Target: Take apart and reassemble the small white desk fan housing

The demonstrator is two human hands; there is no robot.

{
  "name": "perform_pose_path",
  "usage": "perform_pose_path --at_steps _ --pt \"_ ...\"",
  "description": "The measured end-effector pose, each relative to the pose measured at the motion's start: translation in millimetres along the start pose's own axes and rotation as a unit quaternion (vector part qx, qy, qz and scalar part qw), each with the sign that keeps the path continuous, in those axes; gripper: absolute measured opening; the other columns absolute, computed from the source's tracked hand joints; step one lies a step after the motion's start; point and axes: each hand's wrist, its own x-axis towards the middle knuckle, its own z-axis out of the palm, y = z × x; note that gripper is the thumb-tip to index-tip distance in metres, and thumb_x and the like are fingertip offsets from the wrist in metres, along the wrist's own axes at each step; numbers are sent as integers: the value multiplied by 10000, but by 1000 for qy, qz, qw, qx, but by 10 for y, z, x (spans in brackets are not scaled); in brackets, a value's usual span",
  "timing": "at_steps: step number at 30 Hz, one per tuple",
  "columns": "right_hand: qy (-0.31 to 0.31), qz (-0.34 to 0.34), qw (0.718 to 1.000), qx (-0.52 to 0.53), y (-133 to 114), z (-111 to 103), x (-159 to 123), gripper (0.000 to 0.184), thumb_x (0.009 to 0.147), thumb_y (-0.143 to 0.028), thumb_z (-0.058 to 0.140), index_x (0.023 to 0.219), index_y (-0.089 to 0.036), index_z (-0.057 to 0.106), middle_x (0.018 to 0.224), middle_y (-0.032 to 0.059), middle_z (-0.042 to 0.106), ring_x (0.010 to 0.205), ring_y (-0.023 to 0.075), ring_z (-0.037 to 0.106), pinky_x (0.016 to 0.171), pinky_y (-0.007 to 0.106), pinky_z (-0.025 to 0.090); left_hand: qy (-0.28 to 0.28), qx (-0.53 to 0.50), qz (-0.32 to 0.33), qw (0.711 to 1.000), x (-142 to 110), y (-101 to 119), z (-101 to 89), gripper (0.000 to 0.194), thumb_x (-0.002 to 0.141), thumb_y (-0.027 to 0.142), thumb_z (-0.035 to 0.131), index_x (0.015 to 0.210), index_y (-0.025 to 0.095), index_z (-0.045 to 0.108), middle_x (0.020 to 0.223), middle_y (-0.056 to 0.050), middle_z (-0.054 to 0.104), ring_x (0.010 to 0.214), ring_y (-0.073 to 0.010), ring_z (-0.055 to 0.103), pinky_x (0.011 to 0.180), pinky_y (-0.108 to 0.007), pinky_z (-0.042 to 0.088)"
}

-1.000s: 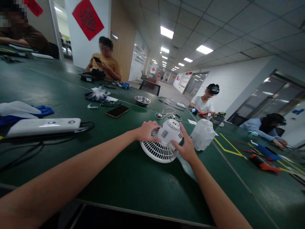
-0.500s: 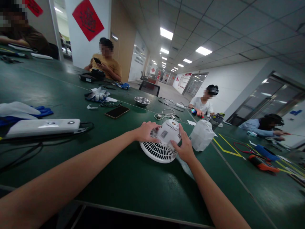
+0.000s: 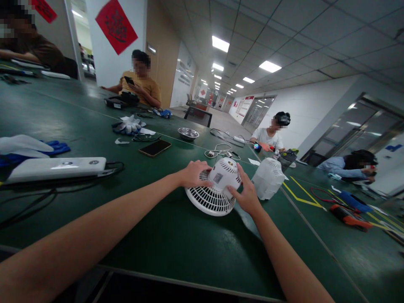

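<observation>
A white fan head [image 3: 211, 201] lies grille-down on the green table, its rounded motor housing [image 3: 223, 176] facing up with vents and a small printed label. My left hand [image 3: 196, 174] grips the housing from the left, thumb toward the label. From the right, my right hand [image 3: 248, 194] holds the same housing, with its thumb and fingers against the side. Just right of the fan stands a white plastic piece [image 3: 268, 179], vented at its top. Behind the fan lies a coiled white cable [image 3: 217, 152].
Left are a long white device [image 3: 58, 169] with black cables and gloves [image 3: 27, 145]. Beyond my left hand are a phone [image 3: 155, 148] and a metal bowl [image 3: 188, 134]. An orange-black meter [image 3: 351, 217] lies right. Several people sit around the table.
Both my hands keep their hold, and the fan has barely shifted. At the far right, a co-worker's hands have drawn back toward the head.
</observation>
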Motion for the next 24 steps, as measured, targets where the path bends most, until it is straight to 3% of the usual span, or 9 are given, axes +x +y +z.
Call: perform_pose_path --at_steps 4,9,13,16,20,24 --pt "2 7 1000 0 4 -4 5 845 899 -403 636 1607 -291 189 1424 125 517 1245 320 545 1070 559 432 7 -4 -6 1000 7 -3 7 714 818 742 549 1294 213 610 1150 -95 645 1073 -305 562 941 -451 376" --pt "-4 23 998 64 42 10 8 859 886 -401 662 1603 -290 201 1554 120 425 1390 331 451 1128 561 392 26 -24 -15 999 5 -9 35 746 800 708 609 1340 195 572 1222 -111 670 1117 -306 567 969 -462 381" --pt "-12 67 986 150 63 31 4 890 862 -397 705 1593 -262 215 1460 129 542 1273 302 579 1071 527 472 33 -29 -18 999 8 3 42 781 781 704 634 1366 193 554 1232 -114 686 1137 -308 575 984 -471 379" --pt "-10 86 980 181 59 47 -1 858 835 -399 736 1559 -247 300 1451 125 554 1249 295 600 1061 511 489 42 -35 -19 998 16 24 30 763 781 710 630 1336 189 580 1192 -104 704 1107 -294 602 986 -466 386" --pt "-14 97 972 216 39 64 -12 832 788 -411 776 1504 -226 396 1430 121 579 1246 306 605 1056 512 497 53 -31 -18 998 18 80 -19 711 783 710 621 1267 190 626 1122 -97 721 1018 -276 645 955 -456 415" --pt "-33 98 965 243 0 58 -18 812 778 -410 787 1483 -232 426 1366 105 633 1196 296 641 1036 504 515 36 -14 -7 999 19 145 -68 649 754 738 622 1073 176 683 1027 -104 699 883 -257 651 806 -401 471"
